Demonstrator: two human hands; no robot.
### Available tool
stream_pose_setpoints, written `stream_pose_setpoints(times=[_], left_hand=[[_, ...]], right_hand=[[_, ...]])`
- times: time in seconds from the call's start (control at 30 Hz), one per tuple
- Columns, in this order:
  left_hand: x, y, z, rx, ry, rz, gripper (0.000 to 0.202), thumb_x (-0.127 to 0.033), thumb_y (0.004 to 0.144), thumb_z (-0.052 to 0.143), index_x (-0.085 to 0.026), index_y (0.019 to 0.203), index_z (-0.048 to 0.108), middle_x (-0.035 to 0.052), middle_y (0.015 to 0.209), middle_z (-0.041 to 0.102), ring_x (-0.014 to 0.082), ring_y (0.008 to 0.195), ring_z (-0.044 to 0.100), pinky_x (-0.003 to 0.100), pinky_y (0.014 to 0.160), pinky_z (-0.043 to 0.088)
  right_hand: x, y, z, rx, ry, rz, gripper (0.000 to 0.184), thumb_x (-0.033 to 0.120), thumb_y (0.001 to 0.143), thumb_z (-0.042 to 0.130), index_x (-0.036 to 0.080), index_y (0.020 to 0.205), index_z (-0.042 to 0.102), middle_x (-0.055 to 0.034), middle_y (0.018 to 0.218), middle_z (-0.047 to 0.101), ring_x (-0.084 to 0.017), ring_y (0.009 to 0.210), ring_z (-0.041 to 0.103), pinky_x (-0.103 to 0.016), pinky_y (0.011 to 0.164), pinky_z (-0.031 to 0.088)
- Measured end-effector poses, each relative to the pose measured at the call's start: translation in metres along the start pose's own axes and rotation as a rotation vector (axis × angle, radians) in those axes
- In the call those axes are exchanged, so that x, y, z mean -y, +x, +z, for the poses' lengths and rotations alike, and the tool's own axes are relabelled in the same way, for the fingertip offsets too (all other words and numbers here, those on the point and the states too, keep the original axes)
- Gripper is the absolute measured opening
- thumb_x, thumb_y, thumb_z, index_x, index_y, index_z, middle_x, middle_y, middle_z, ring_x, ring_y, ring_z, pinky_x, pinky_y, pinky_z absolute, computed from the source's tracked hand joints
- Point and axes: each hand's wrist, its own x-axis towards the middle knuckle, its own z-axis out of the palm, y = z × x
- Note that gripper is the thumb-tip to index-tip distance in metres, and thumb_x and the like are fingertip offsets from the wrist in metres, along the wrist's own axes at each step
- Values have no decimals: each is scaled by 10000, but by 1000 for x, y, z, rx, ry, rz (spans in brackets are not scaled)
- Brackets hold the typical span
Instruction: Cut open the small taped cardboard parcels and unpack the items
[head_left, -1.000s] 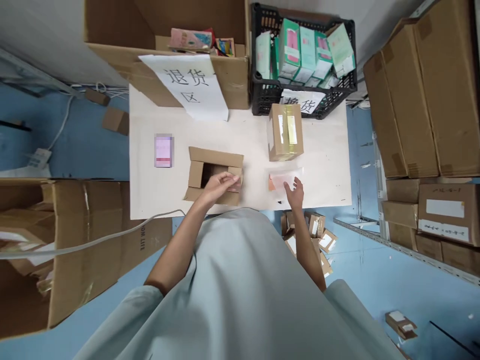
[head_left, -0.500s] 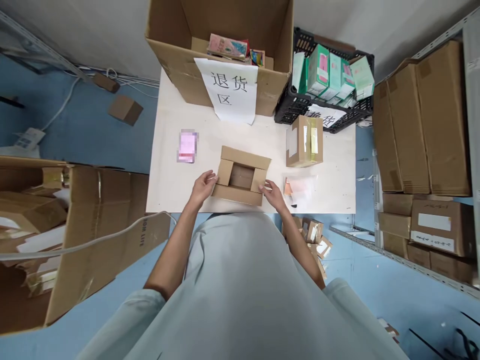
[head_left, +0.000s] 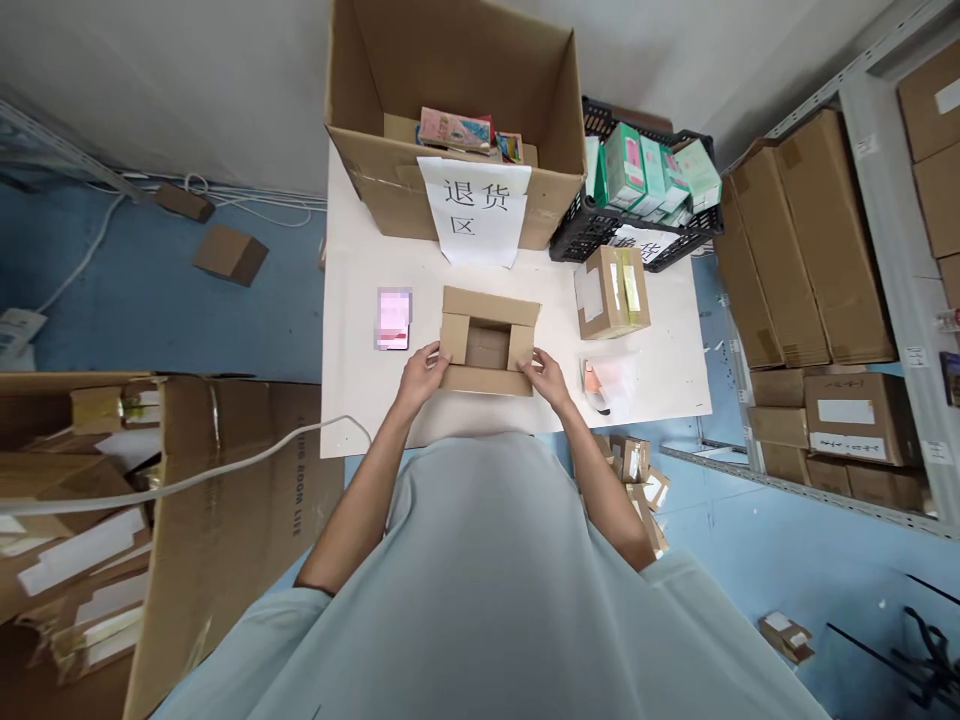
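A white sheet [head_left: 480,222] on the big carton [head_left: 386,205] is showing 退货区. A second sheet [head_left: 649,240] on the black crate [head_left: 571,236] is showing 货, the character before it being partly hidden. The left carton [head_left: 247,480] is bearing ROOM LIFE. Handwriting [head_left: 862,449] on a shelved box [head_left: 892,405] is appearing too small.

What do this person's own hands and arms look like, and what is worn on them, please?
The left hand and right hand are bare, with no gloves or wristwear showing. The forearms are uncovered; the loose, pale blue-grey top has short sleeves ending near the elbows, with no visible markings.
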Motion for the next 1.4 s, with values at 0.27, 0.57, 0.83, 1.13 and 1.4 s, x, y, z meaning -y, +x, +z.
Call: stream_pose_setpoints(times=[0.27,0.57,0.83,1.13,1.4], left_hand=[[-35,37,-25,-50,-1,-43,475,-315,917,706,-169,1368,736,163,1499,767,302,1331,761,487,1216,579],[-52,-4,7,-169,372,385,463,-332,1023,668,-197,1464,709,190,1618,646,372,1610,522,550,1430,327],[-75,-50,118,141,486,562,356,-372,1103,583,-239,1379,764,140,1539,719,374,1596,525,595,1410,356],[-56,-56,263,431,728,489,425,-307,1072,594,-230,1461,750,149,1565,711,397,1575,540,613,1362,426],[-38,-60,345,558,847,452,627,-208,1003,656,-180,1628,616,196,1646,633,397,1555,560,582,1323,462]], right_hand=[[52,56,46,81,12,-30,829,548,963,838,185,1667,592,-166,1656,696,-277,1334,794,-452,1192,633],[-4,13,-7,-164,-87,-23,736,550,1006,783,180,1623,626,-205,1715,631,-341,1542,660,-523,1295,537],[-79,-23,-140,-418,-266,172,622,458,997,741,120,1517,689,-259,1613,685,-352,1480,675,-543,1292,522],[-131,-15,-207,-259,-410,456,948,383,907,895,101,1711,480,-283,1545,692,-438,1446,676,-559,1236,534],[-151,-18,-215,-7,-509,181,154,311,1095,609,258,1049,746,-125,1209,790,-312,1125,756,-447,1104,579]])
